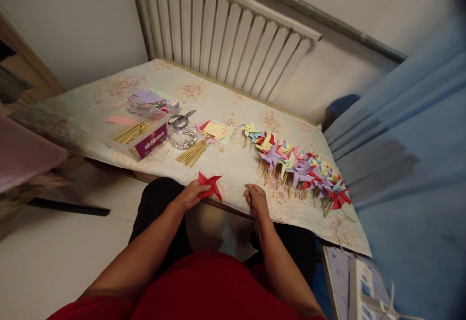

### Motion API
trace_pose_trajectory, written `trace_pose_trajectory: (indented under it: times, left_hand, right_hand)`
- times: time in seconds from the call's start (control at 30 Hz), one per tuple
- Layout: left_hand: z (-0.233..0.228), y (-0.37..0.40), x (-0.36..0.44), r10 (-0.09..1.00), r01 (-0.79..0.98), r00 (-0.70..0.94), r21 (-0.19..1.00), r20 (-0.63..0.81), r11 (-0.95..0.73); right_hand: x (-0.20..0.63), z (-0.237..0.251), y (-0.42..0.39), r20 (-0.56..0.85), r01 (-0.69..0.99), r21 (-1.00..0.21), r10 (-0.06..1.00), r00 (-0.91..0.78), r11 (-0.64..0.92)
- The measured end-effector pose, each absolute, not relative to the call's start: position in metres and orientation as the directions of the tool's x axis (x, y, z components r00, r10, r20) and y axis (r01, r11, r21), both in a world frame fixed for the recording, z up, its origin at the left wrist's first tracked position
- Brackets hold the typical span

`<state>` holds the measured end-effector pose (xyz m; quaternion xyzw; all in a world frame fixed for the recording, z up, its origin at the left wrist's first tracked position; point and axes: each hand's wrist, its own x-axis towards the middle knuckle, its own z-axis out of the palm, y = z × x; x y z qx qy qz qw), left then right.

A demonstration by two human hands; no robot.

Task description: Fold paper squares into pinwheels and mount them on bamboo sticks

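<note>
Between the thumb and fingers of my left hand [192, 193] is a red paper pinwheel [213, 185], held flat over the table's front edge with no stick showing on it. My right hand [257, 201] is closed around a thin wooden stick [256, 227]; part of it shows below the hand, and the rest is hidden by the fingers. Beyond my hands lie a fan of loose sticks [192, 153], a pile of coloured paper squares [214, 129] and a round clear dish [182, 138] of small shiny pieces. Finished pinwheels on sticks [300, 168] crowd the right side.
A box of sticks [151, 141], scissors [183, 119] and a container of folded coloured paper [149, 100] stand at the left on the flowered tablecloth [236, 162]. Behind is a radiator [225, 38]. A blue curtain [411, 155] and a power strip [364, 286] are at the right.
</note>
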<state>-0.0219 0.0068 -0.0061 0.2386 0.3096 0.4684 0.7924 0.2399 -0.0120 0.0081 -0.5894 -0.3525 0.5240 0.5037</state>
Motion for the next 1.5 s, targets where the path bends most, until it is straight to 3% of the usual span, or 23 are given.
trace_pose_trajectory:
  times: [0.9, 1.5]
  left_hand:
    - [-0.0057, 0.0071, -0.0226, 0.887, -0.588, 0.388, 0.674, -0.251, 0.448]
    - [-0.0045, 0.0066, -0.0222, 0.888, -0.596, 0.380, 0.666, -0.259, 0.449]
  right_hand:
    - [0.2390, 0.0053, -0.0093, -0.231, -0.043, -0.973, 0.947, 0.224, -0.227]
    - [0.2399, 0.0070, -0.0110, -0.225, -0.085, -0.974, 0.949, 0.221, -0.211]
